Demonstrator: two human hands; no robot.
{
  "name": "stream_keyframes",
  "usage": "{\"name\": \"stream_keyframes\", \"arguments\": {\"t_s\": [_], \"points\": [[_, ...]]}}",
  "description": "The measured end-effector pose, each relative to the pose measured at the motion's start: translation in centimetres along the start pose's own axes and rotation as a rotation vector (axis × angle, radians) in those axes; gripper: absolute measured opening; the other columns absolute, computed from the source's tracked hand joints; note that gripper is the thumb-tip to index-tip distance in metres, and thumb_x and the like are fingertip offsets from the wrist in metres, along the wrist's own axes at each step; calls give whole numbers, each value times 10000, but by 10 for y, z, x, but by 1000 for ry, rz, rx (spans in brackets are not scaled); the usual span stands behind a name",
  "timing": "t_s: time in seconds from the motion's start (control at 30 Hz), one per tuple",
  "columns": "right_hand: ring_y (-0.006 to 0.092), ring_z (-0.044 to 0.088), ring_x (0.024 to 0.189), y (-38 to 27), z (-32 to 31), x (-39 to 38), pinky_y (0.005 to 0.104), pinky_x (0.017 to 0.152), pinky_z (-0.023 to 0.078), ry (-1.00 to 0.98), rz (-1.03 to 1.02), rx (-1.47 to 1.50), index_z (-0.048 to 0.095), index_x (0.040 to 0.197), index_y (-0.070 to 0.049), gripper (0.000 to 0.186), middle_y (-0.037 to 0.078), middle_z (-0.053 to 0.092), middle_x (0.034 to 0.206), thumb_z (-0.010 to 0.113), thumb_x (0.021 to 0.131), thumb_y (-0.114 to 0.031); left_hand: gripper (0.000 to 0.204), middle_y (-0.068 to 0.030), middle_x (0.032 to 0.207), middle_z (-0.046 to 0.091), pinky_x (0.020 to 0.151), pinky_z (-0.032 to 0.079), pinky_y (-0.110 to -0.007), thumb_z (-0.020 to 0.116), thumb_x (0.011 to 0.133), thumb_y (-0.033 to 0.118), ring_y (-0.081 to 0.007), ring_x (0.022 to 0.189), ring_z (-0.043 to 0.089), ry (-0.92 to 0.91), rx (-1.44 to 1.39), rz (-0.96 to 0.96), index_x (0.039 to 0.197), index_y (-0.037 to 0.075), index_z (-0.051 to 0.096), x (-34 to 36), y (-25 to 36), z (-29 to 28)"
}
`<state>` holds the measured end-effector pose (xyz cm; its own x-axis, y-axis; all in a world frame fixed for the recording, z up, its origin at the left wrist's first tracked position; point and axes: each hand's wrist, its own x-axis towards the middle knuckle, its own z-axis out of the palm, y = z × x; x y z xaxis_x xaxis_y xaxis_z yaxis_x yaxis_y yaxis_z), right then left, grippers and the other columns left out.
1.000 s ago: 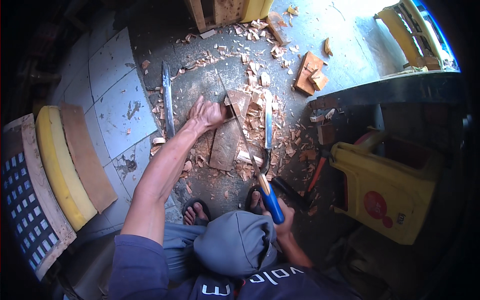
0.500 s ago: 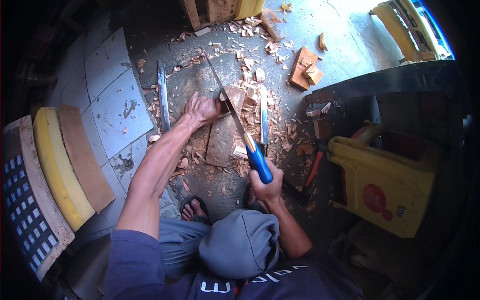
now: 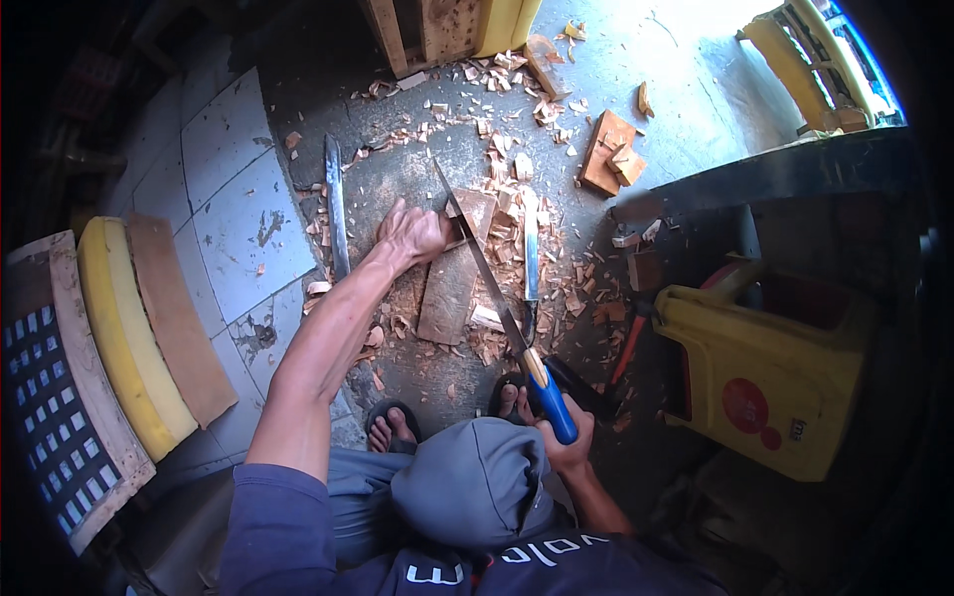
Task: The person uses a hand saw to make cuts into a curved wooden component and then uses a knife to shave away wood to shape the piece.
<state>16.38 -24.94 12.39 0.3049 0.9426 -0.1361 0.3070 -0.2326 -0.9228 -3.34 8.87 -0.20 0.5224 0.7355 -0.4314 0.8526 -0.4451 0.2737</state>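
Observation:
My left hand grips the far end of a flat wooden block that lies on the ground between my feet. My right hand is closed on the blue and yellow handle of a long knife. Its thin blade slants up and to the left, and its tip lies over the block next to my left hand. A second long blade rests among the wood chips just right of the block. A third blade lies on the ground to the left.
Wood chips litter the concrete around the block. Cut wooden pieces lie at the upper right. A yellow plastic container stands at the right, and yellow and wooden boards lean at the left. Grey tiles cover the left floor.
The knife in my right hand has swung from near my foot up and left, so its blade now crosses the block. My left hand has stayed on the block.

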Motion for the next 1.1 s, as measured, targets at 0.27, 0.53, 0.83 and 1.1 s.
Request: {"name": "stream_keyframes", "arguments": {"t_s": [0.27, 0.53, 0.83, 1.1], "points": [[115, 649, 563, -5, 14, 19, 281, 547, 504, -34, 116, 105, 689, 900, -7, 101, 52, 639, 647, 652, 837, -77, 291, -86, 478, 429, 920, 372, -427, 445, 826, 174, -226, 489, 365, -95, 39, 6, 545, 162, 520, 9, 1, -21], [84, 582, 511, -1, 35, 51, 285, 482, 461, -22, 190, 67, 669, 924, -13, 113, 24, 585, 605, 653, 834, -79, 406, -99, 488, 489, 861, 399, -445, 410, 898, 248, -242, 480, 405, -7, 113, 73, 534, 128, 543, -4, 4, -3], [96, 589, 537, 8, 57, 70, 301, 503, 463, 36, 229, 116, 620, 865, -31, 96, 46, 543, 573, 660, 810, -98, 483, -106, 477, 506, 1033, 364, -470, 352, 939, 289, -219, 474, 449, 51, 115, 69, 508, 150, 521, -1, 6, -12], [120, 590, 570, 12, 26, 39, 322, 537, 465, -9, 159, 117, 658, 892, -4, 112, 87, 613, 652, 646, 817, -86, 427, -142, 523, 566, 1045, 355, -476, 387, 900, 236, -236, 514, 518, 84, 114, 58, 531, 146, 584, 1, 6, -14]]}}
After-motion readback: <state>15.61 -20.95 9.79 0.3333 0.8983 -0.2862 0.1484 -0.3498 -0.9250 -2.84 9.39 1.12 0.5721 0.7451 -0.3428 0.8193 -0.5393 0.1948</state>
